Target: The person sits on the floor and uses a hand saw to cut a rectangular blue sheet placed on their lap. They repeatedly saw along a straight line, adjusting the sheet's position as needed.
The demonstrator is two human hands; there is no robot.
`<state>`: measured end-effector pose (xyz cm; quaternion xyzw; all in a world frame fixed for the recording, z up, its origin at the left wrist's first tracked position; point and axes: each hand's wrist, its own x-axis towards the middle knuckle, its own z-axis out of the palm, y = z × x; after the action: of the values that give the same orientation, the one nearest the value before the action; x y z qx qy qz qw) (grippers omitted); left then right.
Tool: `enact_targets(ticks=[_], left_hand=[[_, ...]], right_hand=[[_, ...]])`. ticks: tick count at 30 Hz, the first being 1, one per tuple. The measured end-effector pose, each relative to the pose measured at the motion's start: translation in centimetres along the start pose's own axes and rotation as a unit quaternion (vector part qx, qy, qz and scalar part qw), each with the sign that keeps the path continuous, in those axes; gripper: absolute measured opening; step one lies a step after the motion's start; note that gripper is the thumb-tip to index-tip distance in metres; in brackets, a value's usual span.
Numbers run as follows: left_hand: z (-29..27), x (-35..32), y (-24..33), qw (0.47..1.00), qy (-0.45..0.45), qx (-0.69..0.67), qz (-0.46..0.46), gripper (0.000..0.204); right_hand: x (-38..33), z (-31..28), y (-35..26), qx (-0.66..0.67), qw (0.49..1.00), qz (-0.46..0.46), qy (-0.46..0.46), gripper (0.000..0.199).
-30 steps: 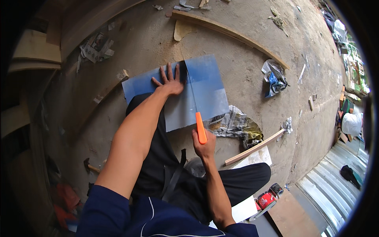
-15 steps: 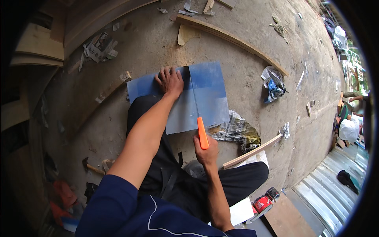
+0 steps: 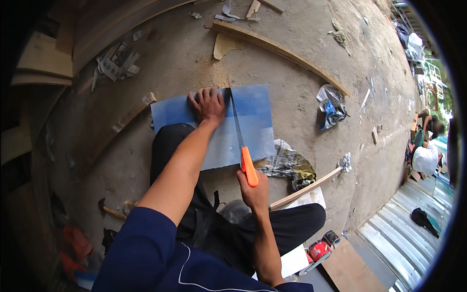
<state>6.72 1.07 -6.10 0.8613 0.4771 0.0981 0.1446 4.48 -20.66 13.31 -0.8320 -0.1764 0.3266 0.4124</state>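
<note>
Holding the saw (image 3: 246, 158) in the right hand (image 3: 254, 190), just right of the frame's middle, with fingers curled round the orange handle (image 3: 250, 171). Pointing the blade (image 3: 237, 117) up the frame, with its far end leaning a little left. Crossing the long way of the blue board (image 3: 221, 141), side to side in the middle of the frame, with the long way of the saw, bottom to top.

Resting the left hand (image 3: 210, 106) on the board, just left of the blade and near the top edge, palm down, gripping nothing, with fingers a bit bent and spread. Touching the board with this nearer hand; meeting it with the right hand only through the saw, from just below the bottom edge.

Slanting the left arm (image 3: 177, 187) up from the lower left. Reaching the right arm (image 3: 265, 238) up from the lower edge, nearly straight. Setting the left knee (image 3: 174, 131) over the board's lower left part. Not being able to tell the depth of the blade in the board.
</note>
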Motion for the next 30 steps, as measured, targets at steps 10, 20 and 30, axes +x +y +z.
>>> enact_targets(ticks=[10, 20, 30], left_hand=[[-2.0, 0.7, -0.2, 0.988, -0.057, 0.078, 0.121, 0.044], [-2.2, -4.1, -1.7, 0.991, 0.0, 0.027, 0.129, 0.043], [-0.8, -3.9, -1.7, 0.992, 0.009, -0.005, 0.124, 0.031]], right_hand=[[-0.9, 0.1, 4.5, 0.024, 0.998, -0.045, 0.031, 0.029], [-7.3, 2.4, 6.1, 0.048, 0.997, -0.027, 0.06, 0.03], [-6.4, 1.6, 5.4, 0.064, 0.997, -0.004, 0.042, 0.031]])
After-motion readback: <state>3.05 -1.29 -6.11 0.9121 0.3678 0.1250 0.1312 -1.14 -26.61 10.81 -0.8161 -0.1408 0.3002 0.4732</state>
